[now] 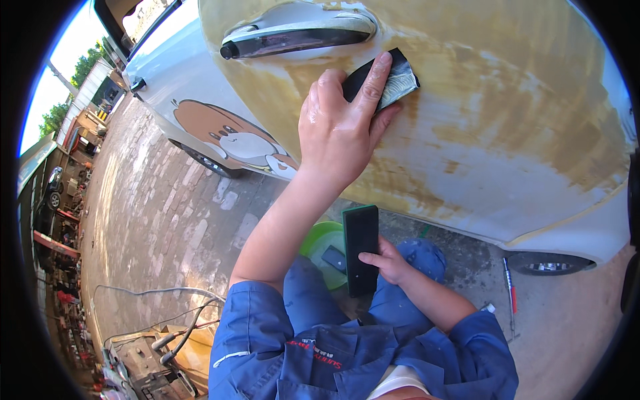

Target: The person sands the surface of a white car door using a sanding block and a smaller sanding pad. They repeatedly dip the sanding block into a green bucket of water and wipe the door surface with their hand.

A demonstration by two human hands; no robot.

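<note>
Wet fingers of my left hand [337, 130] press a folded piece of black sandpaper [402, 79] flat against the car door [480, 127]. Pale milky residue covers part of the sandpaper. Smeared yellow-brown patches alternate with whitish areas across the door panel. Just above my left hand is the door handle [300, 41]. Lower down, between my knees, my right hand [388, 261] grips a long black sanding block [362, 243] with a green edge. The block is held upright, away from the door. My right thumb lies across its face; the other fingers are mostly hidden behind it.
Behind the sanding block stands a green basin [312, 239] of cloudy water with a dark rectangular block [335, 258] in it. A thin tool with a red part [512, 297] lies on the ground at right. Cables [190, 292] and machinery [143, 360] sit lower left.
</note>
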